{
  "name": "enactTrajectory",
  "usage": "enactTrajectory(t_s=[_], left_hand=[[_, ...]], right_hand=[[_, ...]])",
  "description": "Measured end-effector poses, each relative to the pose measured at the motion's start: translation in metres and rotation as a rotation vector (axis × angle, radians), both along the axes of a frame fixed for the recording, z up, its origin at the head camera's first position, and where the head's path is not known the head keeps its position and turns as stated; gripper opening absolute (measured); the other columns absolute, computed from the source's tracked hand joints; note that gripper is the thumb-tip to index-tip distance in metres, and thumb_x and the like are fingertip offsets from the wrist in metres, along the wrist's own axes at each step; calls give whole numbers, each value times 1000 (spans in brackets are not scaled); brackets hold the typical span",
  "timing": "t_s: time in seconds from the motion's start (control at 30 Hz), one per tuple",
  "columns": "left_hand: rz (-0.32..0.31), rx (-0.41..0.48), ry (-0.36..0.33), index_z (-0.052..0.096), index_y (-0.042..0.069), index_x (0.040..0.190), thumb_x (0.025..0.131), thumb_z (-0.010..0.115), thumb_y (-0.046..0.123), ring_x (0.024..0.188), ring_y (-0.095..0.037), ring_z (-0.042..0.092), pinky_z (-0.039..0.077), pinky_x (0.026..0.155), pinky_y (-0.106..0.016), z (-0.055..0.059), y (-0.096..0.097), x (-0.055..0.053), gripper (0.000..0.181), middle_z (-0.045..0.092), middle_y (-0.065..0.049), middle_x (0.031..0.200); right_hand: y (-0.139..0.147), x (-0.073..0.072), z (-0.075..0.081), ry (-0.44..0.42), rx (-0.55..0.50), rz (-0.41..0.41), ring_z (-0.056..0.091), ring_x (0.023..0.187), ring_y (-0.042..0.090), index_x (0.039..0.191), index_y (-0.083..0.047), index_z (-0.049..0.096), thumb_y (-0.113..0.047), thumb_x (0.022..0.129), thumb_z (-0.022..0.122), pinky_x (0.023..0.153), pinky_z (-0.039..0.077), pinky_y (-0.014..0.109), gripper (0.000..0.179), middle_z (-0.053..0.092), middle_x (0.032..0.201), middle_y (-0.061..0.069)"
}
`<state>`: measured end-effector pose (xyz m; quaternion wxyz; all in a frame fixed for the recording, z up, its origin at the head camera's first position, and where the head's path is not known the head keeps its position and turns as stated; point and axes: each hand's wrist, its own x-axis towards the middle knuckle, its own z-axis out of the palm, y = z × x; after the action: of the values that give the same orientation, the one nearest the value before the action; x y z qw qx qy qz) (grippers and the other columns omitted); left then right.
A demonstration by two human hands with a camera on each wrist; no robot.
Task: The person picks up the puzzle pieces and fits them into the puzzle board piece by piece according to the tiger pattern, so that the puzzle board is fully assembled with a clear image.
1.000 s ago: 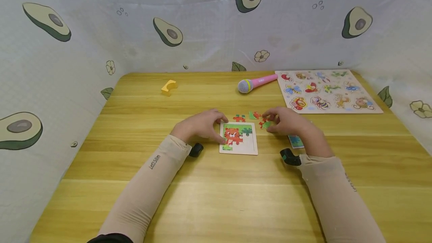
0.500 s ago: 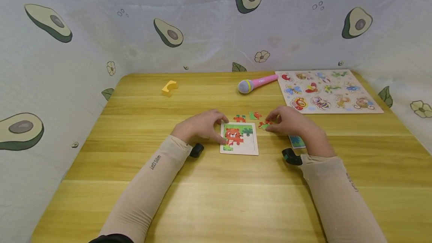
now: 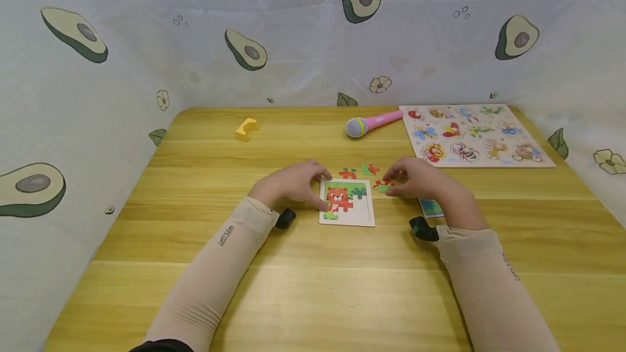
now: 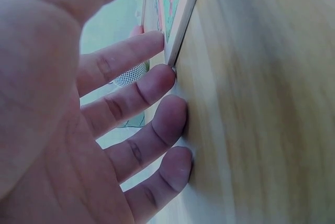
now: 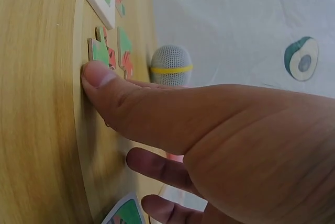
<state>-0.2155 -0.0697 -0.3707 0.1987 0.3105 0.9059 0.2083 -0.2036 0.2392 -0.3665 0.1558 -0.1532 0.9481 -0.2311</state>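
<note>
In the head view, a square tiger puzzle board point(image 3: 346, 218), partly filled with pieces, lies flat on the table. My left hand point(image 3: 292, 182) spans its left side, thumb at the lower left and index finger near the top-left corner. The left wrist view shows relaxed fingers point(image 4: 157, 122) with tips at the board's corner and on the wood. With thumb and index finger my right hand point(image 3: 419, 181) pinches a red-and-green puzzle piece point(image 3: 382, 188) just right of the board; the index tip is hidden in the right wrist view. Two loose pieces, one red point(image 3: 348, 175) and one green-and-red point(image 3: 369, 169), lie behind.
Under the right wrist is a blue-green card point(image 3: 430, 208), partly covered. Farther back lie a pink toy microphone point(image 3: 374, 123), a wooden insect puzzle board point(image 3: 481, 137) at the right, and a yellow arch block point(image 3: 246, 129) at the left. A patterned cloth point(image 3: 303, 42) rises behind the table.
The right hand's puzzle piece has turned and shifted slightly left, flat on the table. The left hand stays at the board. The whole view has tilted slightly.
</note>
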Motion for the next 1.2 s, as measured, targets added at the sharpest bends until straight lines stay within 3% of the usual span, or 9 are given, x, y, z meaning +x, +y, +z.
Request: enactTrajectory(t_s=[0.33, 0.5, 0.73, 0.93, 1.2], left_hand=[[4, 3, 2, 59, 18, 135, 79, 86, 43, 116, -14, 50, 40, 104, -32, 0, 0, 0, 67, 52, 1, 126], [7, 6, 0, 60, 18, 134, 79, 86, 42, 116, -14, 50, 40, 104, -32, 1, -1, 0, 65, 53, 1, 126], [-2, 6, 0, 59, 17, 135, 80, 86, 41, 116, -14, 51, 39, 104, -32, 2, -2, 0, 66, 53, 0, 126], [-5, 7, -4, 59, 17, 135, 80, 86, 42, 115, -14, 51, 40, 103, -32, 1, -2, 0, 66, 52, 0, 124], [-2, 12, 2, 60, 19, 134, 79, 86, 46, 115, -13, 51, 41, 102, -32, -2, -2, -1, 66, 53, 2, 124]], right_hand=[[-2, 3, 4, 23, -4, 2, 58, 101, 30, 115, -1, 72, -25, 91, 77, 90, 47, 52, 34, 66, 110, 12], [-4, 4, 9, 25, -43, -14, 57, 98, 28, 115, -3, 72, -28, 92, 77, 89, 47, 48, 35, 66, 106, 10], [-12, 7, 17, 29, -91, 24, 59, 99, 27, 111, -9, 74, -31, 88, 81, 89, 47, 47, 33, 69, 104, 4], [-21, 8, 16, -3, -139, 106, 59, 91, 21, 100, -12, 76, -32, 81, 86, 81, 49, 38, 30, 70, 94, -2], [-37, 9, 10, 10, -132, 222, 61, 83, 17, 90, -16, 76, -31, 77, 90, 78, 50, 36, 24, 68, 85, -6]])
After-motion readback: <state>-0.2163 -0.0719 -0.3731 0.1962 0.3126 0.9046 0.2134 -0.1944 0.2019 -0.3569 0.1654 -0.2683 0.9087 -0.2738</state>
